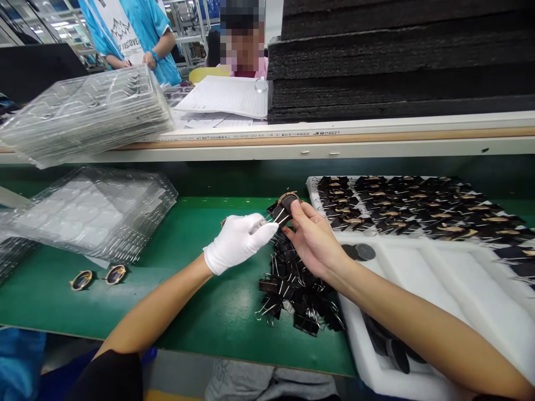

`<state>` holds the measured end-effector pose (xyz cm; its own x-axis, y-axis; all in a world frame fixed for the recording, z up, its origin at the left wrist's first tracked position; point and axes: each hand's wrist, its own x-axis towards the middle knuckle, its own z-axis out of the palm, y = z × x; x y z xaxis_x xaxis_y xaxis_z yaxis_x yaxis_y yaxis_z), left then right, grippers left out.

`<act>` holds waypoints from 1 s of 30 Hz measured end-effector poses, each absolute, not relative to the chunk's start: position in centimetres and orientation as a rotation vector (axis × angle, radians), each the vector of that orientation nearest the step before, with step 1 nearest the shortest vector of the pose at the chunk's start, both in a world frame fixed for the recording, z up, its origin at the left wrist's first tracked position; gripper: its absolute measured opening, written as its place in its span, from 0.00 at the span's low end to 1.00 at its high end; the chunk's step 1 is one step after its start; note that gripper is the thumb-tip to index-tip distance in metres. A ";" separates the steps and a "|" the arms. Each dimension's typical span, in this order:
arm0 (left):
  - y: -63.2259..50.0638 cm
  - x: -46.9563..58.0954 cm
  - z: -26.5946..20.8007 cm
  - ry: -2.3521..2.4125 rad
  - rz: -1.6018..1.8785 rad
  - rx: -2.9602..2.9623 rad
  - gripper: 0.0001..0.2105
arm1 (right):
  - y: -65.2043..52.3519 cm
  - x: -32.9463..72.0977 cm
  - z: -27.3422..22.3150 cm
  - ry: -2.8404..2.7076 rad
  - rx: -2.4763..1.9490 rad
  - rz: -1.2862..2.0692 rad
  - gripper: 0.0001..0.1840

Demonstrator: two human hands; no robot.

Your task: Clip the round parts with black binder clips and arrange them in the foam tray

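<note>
Pinching the wire handles of a black binder clip (pixel 274 211), gloved left hand (pixel 234 242) meets bare right hand (pixel 314 239), which grips a dark round disc (pixel 291 200) at the clip, over the clip pile (pixel 298 287). White foam tray (pixel 463 278) right of pile; two round pieces (pixel 116 274) well left on green bench (pixel 225 312).

Green benchtop (pixel 225 320) holds heaped binder clips (pixel 288 284); two round pieces (pixel 115 274); white tray (pixel 412 262).

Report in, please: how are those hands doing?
Left hand, gloved, at black binder clip. Right hand, bare, gripping dark round piece. Clip pile nearby; nothing visibly blocking.
</note>
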<state>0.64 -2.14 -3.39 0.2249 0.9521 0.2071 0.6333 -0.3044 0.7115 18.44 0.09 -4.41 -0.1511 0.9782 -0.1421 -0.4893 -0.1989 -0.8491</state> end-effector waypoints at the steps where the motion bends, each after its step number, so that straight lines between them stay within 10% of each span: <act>1: -1.9 0.1 -3.0 1.405 0.862 1.960 0.25 | 0.2 18.6 -4.2 -0.764 -0.845 1.621 0.20; 17: 2.6 -6.9 -5.1 1.801 -0.420 2.274 0.41 | 1.2 19.3 -2.1 -0.613 -0.987 1.758 0.10; 22: 0.9 -1.0 -6.5 1.763 0.080 2.570 0.21 | 1.3 19.4 -1.3 -0.476 -1.008 1.737 0.02; 30: 0.8 1.1 -8.8 1.493 0.795 2.007 0.17 | 1.7 20.0 -1.6 -0.605 -1.036 1.707 0.02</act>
